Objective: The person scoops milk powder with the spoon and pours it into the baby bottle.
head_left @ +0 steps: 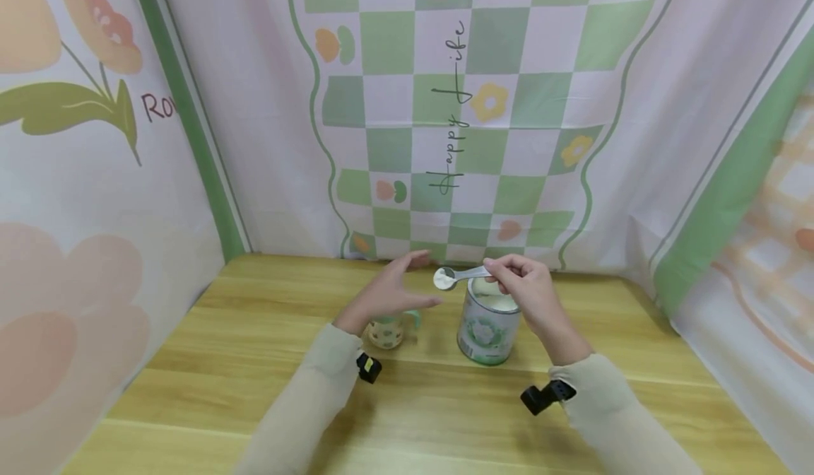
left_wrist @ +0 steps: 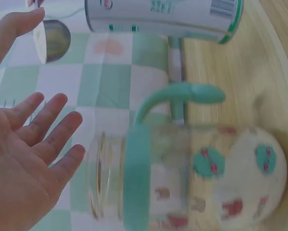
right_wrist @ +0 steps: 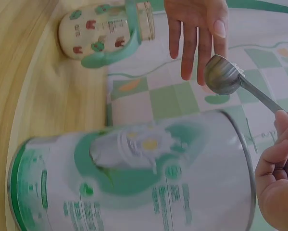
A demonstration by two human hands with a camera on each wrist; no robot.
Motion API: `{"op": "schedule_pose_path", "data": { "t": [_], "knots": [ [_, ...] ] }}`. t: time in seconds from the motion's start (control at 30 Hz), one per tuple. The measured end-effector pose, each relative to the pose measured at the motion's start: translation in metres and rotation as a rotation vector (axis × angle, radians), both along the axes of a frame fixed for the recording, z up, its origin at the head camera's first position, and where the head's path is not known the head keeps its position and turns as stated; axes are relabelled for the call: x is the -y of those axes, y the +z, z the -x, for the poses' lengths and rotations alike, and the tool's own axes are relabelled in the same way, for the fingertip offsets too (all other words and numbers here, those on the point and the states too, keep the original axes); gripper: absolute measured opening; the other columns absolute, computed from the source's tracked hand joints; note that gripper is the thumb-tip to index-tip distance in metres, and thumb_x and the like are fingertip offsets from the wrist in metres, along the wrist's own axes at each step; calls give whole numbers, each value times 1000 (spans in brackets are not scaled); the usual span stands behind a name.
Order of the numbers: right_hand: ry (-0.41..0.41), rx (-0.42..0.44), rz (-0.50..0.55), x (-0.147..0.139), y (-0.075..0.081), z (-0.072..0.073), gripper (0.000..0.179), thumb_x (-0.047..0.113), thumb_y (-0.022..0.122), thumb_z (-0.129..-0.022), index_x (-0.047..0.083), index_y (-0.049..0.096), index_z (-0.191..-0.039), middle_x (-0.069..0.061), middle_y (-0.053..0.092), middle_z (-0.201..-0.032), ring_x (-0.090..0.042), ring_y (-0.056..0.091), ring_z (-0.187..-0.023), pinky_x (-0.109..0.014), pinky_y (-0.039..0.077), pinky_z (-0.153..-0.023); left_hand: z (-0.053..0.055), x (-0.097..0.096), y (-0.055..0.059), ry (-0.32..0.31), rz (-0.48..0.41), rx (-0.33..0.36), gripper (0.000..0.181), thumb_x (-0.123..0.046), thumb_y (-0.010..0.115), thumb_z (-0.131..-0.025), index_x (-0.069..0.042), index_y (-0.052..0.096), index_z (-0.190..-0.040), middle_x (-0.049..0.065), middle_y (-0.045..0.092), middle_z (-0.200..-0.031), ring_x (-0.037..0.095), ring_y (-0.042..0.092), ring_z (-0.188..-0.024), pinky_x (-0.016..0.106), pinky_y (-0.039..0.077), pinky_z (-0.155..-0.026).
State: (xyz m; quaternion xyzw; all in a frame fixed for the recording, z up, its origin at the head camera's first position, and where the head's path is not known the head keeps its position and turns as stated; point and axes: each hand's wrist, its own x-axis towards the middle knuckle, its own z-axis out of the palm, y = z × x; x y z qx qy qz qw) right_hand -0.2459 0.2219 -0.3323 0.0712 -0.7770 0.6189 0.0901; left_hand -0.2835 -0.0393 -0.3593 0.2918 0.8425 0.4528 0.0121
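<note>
My right hand (head_left: 523,285) pinches the handle of a metal measuring spoon (right_wrist: 225,77) heaped with white powder (head_left: 443,279). The spoon is held level, its bowl out to the left of an opened milk powder can (head_left: 488,330) with a green and white label. My left hand (head_left: 393,292) has its fingers spread and holds nothing; its thumb and fingertips are near the spoon bowl. Below the left hand stands a lidless clear baby bottle (left_wrist: 168,178) with a mint green collar and handle (left_wrist: 182,91), printed with small animals and partly filled with pale liquid.
Both bottle and can stand upright on the wooden table (head_left: 432,418). Behind it hangs a checkered green and white cloth (head_left: 439,150), with more printed cloth (head_left: 83,199) at the left side. Black wrist cameras (head_left: 547,396) sit on both sleeves.
</note>
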Motion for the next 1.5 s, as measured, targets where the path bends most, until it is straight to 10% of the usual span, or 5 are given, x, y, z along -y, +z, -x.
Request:
{"op": "schedule_pose_path", "data": {
  "t": [0.23, 0.73, 1.0, 1.5],
  "knots": [
    [46, 0, 8, 18, 0, 2, 39, 31, 72, -96, -8, 67, -98, -7, 68, -79, -14, 53, -66, -24, 46, -62, -1, 24, -6, 20, 11, 11, 88, -41, 82, -85, -14, 36, -155, 6, 48, -149, 24, 42, -138, 41, 46, -102],
    [66, -12, -52, 49, -8, 8, 34, 33, 71, -96, -1, 71, -97, -20, 68, -89, -12, 53, -65, -21, 42, -54, -4, 57, -35, 71, -23, 50, 81, -33, 85, -81, -4, 47, -146, 14, 49, -147, 37, 43, -136, 56, 32, -112],
    [65, -16, -96, 62, -3, 6, 33, 32, 71, -96, -1, 73, -97, -7, 70, -83, -25, 59, -73, -24, 47, -59, -5, 59, -50, 122, -31, 104, 82, -43, 86, -78, -11, 51, -145, 4, 52, -145, 28, 45, -135, 55, 32, -112],
    [70, -252, -243, 84, -18, 10, 27, 34, 69, -97, 10, 74, -86, 0, 65, -71, -18, 50, -55, -27, 41, -49, -4, 58, -68, 169, -76, 200, 74, -49, 82, -81, -21, 53, -143, 0, 62, -130, 23, 57, -119, 52, 44, -102]
  ]
}}
